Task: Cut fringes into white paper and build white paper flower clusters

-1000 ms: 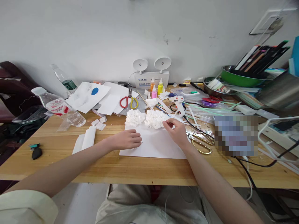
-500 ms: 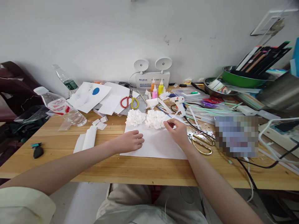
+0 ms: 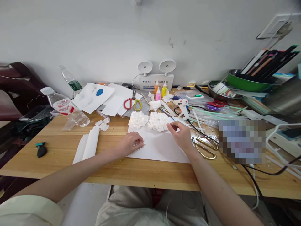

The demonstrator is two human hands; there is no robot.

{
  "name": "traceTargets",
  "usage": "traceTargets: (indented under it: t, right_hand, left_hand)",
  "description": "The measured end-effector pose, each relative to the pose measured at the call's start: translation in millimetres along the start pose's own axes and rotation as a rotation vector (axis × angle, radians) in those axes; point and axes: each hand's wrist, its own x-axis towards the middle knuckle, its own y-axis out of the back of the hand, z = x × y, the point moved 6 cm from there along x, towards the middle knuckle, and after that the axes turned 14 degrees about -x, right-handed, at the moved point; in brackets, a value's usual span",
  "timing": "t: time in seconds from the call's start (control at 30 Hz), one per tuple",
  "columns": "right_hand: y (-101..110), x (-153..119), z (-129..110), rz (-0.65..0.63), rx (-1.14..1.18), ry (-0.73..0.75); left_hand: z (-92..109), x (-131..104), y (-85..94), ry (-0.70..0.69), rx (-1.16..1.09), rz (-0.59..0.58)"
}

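White clusters [image 3: 158,121] lie beyond left hand [image 3: 132,142]; one beside right hand [image 3: 180,133].

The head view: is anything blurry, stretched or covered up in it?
Head view: the white clumps look bright, their fine detail hard to tell; head view: the red-labelled bottle slants, perhaps from wide-lens stretching; head view: the metal container at the right edge is smeary, and a pixelated patch covers something nearby.
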Motion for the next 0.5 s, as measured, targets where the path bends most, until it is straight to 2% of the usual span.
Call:
traceTargets:
  t: [0.13, 0.4, 0.5]
  right_hand:
    - [0, 0, 2, -0.01, 0.001, -0.012]
    - [-3, -2, 3, -0.003, 0.01, -0.035]
    - [4, 1, 12, 0.049, 0.037, -0.105]
  left_hand:
    - [-9, 0, -3.8, 0.09, -0.101, 0.063]
    - [-15, -2, -5.2, 0.087, -0.157, 0.124]
    - [-17, -2, -5.1, 0.095, -0.208, 0.139]
